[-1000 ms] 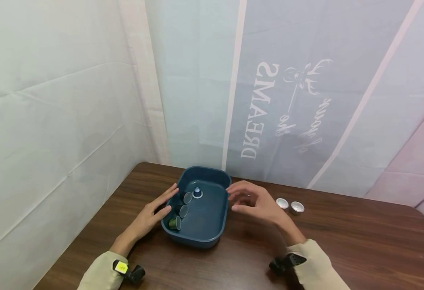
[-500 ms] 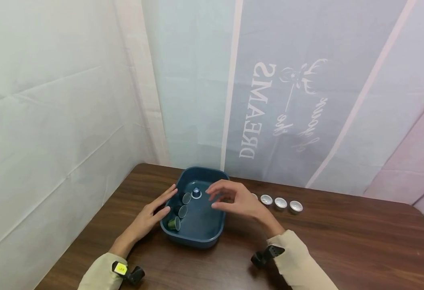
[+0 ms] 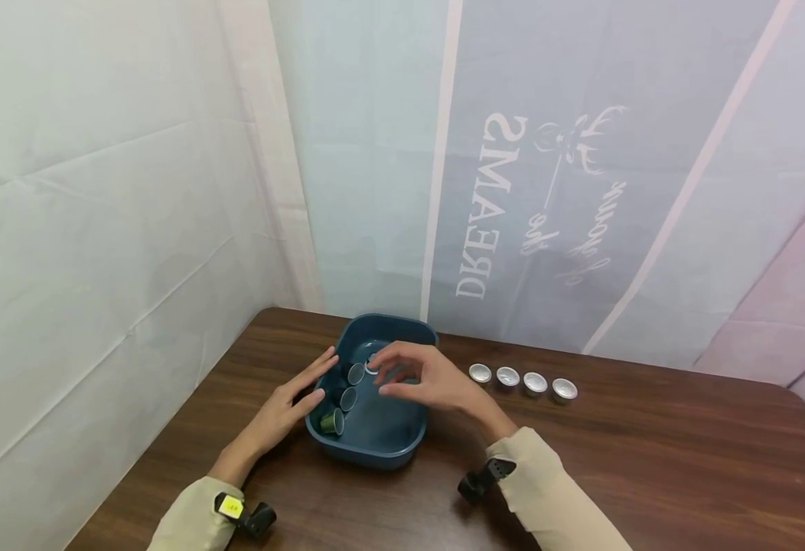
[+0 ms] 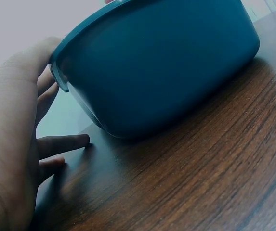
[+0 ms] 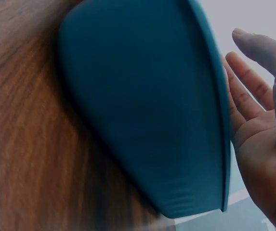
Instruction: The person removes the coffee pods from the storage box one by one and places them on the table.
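A blue plastic tub stands on the table. My left hand rests against its left rim, thumb and fingers spread; in the left wrist view, two lower fingertips of that hand reach down by the tabletop. Inside lie a green coffee capsule and two dark ones, the nearer and the farther, along the left wall. My right hand hovers over the tub, fingers bent and thumb apart, holding nothing visible. Its fingertips partly hide a blue capsule; contact cannot be told.
Several silver-lidded capsules form a row on the wooden table, right of the tub. A printed cloth hangs behind the table, and a pale cloth hangs on the left.
My right hand has moved left from the tub's right rim to above the blue capsule, uncovering more of the silver-lidded row. The left hand has stayed at the left rim.
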A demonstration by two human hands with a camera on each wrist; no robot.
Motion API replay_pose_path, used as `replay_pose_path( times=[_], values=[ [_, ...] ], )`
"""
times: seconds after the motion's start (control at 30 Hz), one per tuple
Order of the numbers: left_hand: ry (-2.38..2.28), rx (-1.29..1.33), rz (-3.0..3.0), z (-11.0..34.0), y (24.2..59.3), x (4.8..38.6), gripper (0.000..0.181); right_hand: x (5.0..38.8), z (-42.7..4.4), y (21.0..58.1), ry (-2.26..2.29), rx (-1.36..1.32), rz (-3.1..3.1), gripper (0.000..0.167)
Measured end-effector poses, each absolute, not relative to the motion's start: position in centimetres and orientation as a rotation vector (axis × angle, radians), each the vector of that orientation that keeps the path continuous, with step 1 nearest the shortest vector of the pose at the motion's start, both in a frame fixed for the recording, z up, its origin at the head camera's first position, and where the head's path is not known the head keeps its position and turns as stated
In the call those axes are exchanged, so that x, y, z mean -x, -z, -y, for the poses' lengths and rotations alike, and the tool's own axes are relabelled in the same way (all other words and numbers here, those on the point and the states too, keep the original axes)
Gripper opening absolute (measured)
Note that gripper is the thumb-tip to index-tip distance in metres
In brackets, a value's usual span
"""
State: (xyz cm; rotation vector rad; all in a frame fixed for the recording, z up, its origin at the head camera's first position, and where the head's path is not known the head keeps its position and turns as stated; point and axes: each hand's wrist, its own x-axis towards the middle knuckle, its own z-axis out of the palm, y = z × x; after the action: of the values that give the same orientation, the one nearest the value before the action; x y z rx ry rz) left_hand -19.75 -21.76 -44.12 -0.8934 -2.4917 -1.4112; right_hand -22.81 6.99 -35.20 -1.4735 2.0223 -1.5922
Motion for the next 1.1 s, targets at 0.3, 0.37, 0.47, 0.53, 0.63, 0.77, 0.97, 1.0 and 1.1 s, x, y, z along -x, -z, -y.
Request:
replay_pose_path(
  times=[0.3,0.37,0.47,0.53,0.63,0.77,0.97,1.0,1.1],
  values=[
    [1.411,0.908,2.479,21.6,44.0,19.7,0.051,24.3,-5.0,37.3,1.525,1.482,-1.944,0.033],
    [1.415,0.904,2.482,21.6,44.0,19.6,0.051,24.8,-4.7,37.8,1.498,1.489,-1.961,0.034],
    [1.422,0.903,2.485,21.7,44.1,19.7,0.05,25.2,-4.4,38.0,1.449,1.489,-1.999,0.033],
    [1.434,0.899,2.485,21.7,44.1,19.7,0.05,25.4,-4.2,38.0,1.414,1.489,-2.003,0.031],
    [1.432,0.904,2.487,21.7,44.1,19.8,0.05,25.5,-3.8,37.9,1.339,1.489,-2.01,0.03],
    [1.445,0.917,2.485,21.4,43.4,19.4,0.05,25.7,-3.2,37.9,1.24,1.477,-2.038,0.028],
    [1.459,0.918,2.493,20.8,41.2,18.1,0.049,25.8,-2.2,38.2,1.117,1.519,-2.05,0.028],
    [1.454,0.916,2.496,20.7,41.0,18.0,0.049,25.7,-2.0,38.3,1.092,1.538,-2.048,0.028],
    [1.454,0.906,2.507,20.6,40.6,17.8,0.048,25.7,-1.6,38.5,1.039,1.584,-2.05,0.028]
  ],
)
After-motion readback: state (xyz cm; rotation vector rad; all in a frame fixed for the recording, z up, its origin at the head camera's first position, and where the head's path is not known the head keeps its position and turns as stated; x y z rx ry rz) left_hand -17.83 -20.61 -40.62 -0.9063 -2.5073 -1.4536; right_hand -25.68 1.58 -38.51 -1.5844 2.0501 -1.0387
